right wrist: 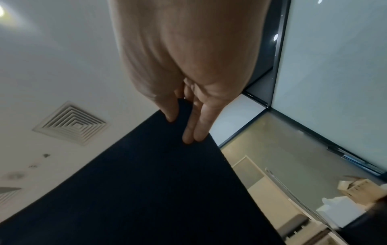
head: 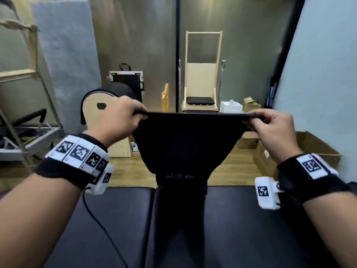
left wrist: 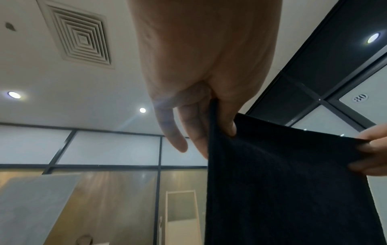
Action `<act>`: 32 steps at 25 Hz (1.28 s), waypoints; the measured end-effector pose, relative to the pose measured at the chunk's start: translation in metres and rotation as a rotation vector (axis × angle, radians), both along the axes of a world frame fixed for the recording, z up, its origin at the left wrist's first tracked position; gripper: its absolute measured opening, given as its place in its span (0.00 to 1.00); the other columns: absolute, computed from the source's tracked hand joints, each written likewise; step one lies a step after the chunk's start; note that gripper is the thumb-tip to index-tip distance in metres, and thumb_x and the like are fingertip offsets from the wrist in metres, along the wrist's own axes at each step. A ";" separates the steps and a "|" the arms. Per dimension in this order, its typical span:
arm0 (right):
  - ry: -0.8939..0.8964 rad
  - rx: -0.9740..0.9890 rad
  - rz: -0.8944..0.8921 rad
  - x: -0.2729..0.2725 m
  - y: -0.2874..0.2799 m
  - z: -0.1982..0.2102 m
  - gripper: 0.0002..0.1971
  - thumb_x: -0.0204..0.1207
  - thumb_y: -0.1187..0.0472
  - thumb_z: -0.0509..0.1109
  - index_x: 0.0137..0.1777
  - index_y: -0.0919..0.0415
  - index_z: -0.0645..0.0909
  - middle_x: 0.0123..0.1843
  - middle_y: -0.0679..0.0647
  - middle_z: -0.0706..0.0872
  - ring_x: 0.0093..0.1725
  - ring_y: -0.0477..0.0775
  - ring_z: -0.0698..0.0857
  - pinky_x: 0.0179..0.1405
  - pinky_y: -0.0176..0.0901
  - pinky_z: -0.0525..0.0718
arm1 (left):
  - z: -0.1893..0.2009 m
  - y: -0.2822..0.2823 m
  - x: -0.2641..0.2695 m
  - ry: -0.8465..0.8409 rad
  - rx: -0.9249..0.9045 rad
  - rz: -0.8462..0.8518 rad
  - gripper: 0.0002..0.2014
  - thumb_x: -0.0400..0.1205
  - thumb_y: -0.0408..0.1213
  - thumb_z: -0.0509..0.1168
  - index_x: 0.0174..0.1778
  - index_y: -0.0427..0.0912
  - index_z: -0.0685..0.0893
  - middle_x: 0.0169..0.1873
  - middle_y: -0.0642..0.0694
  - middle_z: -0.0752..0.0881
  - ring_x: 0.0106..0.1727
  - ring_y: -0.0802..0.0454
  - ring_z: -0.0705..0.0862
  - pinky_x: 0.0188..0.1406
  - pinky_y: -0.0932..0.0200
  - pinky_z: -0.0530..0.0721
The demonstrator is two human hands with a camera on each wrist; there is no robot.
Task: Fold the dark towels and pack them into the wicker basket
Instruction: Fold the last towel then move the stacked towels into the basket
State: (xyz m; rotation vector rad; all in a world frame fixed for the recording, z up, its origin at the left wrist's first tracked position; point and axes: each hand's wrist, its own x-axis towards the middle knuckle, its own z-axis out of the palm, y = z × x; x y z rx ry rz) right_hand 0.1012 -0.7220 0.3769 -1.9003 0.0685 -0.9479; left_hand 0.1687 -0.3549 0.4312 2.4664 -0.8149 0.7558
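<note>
A dark towel [head: 185, 147] hangs stretched between both hands, its top edge level and its lower end trailing onto the black padded table [head: 251, 229]. My left hand [head: 123, 117] pinches the towel's top left corner, and the left wrist view shows thumb and fingers [left wrist: 222, 119] clamped on the towel [left wrist: 282, 182] edge. My right hand [head: 270, 124] pinches the top right corner; in the right wrist view its fingers [right wrist: 194, 131] lie along the towel [right wrist: 146, 190]. No wicker basket is in view.
Beyond the table's far edge lies a wooden floor with a wooden chair frame [head: 201, 74], a round wooden barrel piece [head: 100, 113], cardboard boxes [head: 301, 149] at the right and metal-framed equipment [head: 25, 132] at the left.
</note>
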 end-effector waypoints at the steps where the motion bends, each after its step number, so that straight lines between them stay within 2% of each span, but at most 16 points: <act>1: 0.052 -0.051 -0.001 -0.025 -0.009 -0.025 0.09 0.75 0.67 0.75 0.46 0.52 0.93 0.43 0.50 0.94 0.49 0.56 0.93 0.56 0.58 0.91 | -0.027 -0.005 -0.023 0.071 0.014 0.004 0.06 0.77 0.29 0.73 0.47 0.39 0.93 0.38 0.47 0.90 0.44 0.52 0.86 0.47 0.60 0.78; 3: 0.197 -0.124 0.015 -0.076 -0.019 -0.082 0.12 0.74 0.70 0.77 0.43 0.49 0.93 0.39 0.45 0.94 0.45 0.48 0.92 0.51 0.47 0.89 | -0.093 -0.009 -0.068 0.289 0.024 -0.001 0.07 0.77 0.28 0.73 0.43 0.43 0.93 0.37 0.52 0.91 0.40 0.60 0.87 0.42 0.62 0.81; 5: 0.353 -0.179 0.056 -0.135 -0.027 -0.144 0.18 0.72 0.73 0.78 0.39 0.44 0.91 0.38 0.37 0.93 0.42 0.38 0.91 0.45 0.32 0.85 | -0.165 -0.014 -0.120 0.534 0.068 -0.005 0.08 0.76 0.29 0.73 0.38 0.48 0.92 0.32 0.58 0.91 0.37 0.68 0.87 0.44 0.60 0.86; 8: 0.637 -0.255 0.099 -0.206 -0.048 -0.231 0.23 0.70 0.72 0.80 0.33 0.37 0.88 0.34 0.33 0.91 0.39 0.32 0.90 0.41 0.28 0.83 | -0.247 -0.020 -0.189 0.777 0.189 0.001 0.12 0.76 0.35 0.71 0.30 0.56 0.85 0.26 0.64 0.86 0.36 0.72 0.85 0.41 0.68 0.83; 10: 0.818 -0.288 0.157 -0.242 -0.060 -0.267 0.21 0.71 0.69 0.79 0.31 0.37 0.88 0.31 0.36 0.91 0.36 0.34 0.91 0.43 0.31 0.87 | -0.277 -0.026 -0.225 0.897 0.240 -0.011 0.14 0.75 0.36 0.70 0.27 0.59 0.82 0.25 0.63 0.84 0.34 0.72 0.84 0.39 0.68 0.82; 12: 0.927 -0.202 0.203 -0.266 -0.062 -0.276 0.15 0.73 0.69 0.76 0.34 0.45 0.90 0.29 0.45 0.92 0.32 0.41 0.92 0.43 0.41 0.91 | -0.292 -0.028 -0.247 0.981 0.278 -0.032 0.13 0.75 0.37 0.70 0.28 0.60 0.82 0.27 0.62 0.85 0.35 0.71 0.84 0.40 0.69 0.81; 16: 0.963 -0.082 0.243 -0.284 -0.062 -0.275 0.10 0.75 0.71 0.74 0.35 0.58 0.89 0.28 0.54 0.91 0.28 0.52 0.93 0.28 0.38 0.89 | -0.305 -0.028 -0.253 1.022 0.295 0.000 0.14 0.76 0.38 0.72 0.27 0.61 0.83 0.28 0.63 0.86 0.36 0.73 0.83 0.40 0.74 0.78; 21: 1.004 -0.046 0.232 -0.258 -0.064 -0.278 0.08 0.77 0.71 0.73 0.38 0.62 0.88 0.27 0.58 0.91 0.26 0.56 0.92 0.24 0.42 0.87 | -0.321 -0.038 -0.226 0.976 0.238 0.094 0.14 0.77 0.38 0.72 0.28 0.58 0.82 0.31 0.59 0.87 0.39 0.69 0.84 0.36 0.79 0.74; 25: 0.954 -0.083 0.208 -0.188 -0.066 -0.278 0.08 0.77 0.71 0.74 0.38 0.60 0.87 0.27 0.56 0.91 0.25 0.57 0.91 0.24 0.42 0.86 | -0.327 -0.045 -0.168 0.929 0.196 0.144 0.12 0.79 0.36 0.70 0.32 0.56 0.82 0.35 0.56 0.89 0.42 0.64 0.85 0.36 0.79 0.72; 27: 0.965 -0.142 0.202 -0.144 -0.064 -0.282 0.07 0.77 0.68 0.75 0.38 0.57 0.87 0.28 0.50 0.91 0.27 0.52 0.91 0.29 0.40 0.88 | -0.331 -0.049 -0.128 0.923 0.191 0.146 0.09 0.79 0.35 0.70 0.36 0.53 0.86 0.37 0.54 0.89 0.44 0.60 0.85 0.39 0.73 0.74; 30: 1.043 -0.362 0.230 -0.083 -0.060 -0.296 0.09 0.77 0.59 0.74 0.35 0.47 0.85 0.34 0.44 0.91 0.42 0.46 0.91 0.48 0.42 0.86 | -0.344 -0.054 -0.063 0.923 0.191 0.158 0.05 0.80 0.35 0.68 0.43 0.48 0.89 0.40 0.51 0.89 0.47 0.53 0.86 0.46 0.61 0.81; 32: 1.137 -0.430 0.320 -0.041 -0.055 -0.314 0.12 0.78 0.58 0.72 0.33 0.46 0.80 0.34 0.44 0.88 0.42 0.47 0.87 0.48 0.42 0.82 | -0.359 -0.056 -0.017 0.944 0.199 0.170 0.06 0.80 0.35 0.67 0.44 0.49 0.89 0.41 0.50 0.89 0.49 0.50 0.85 0.50 0.55 0.84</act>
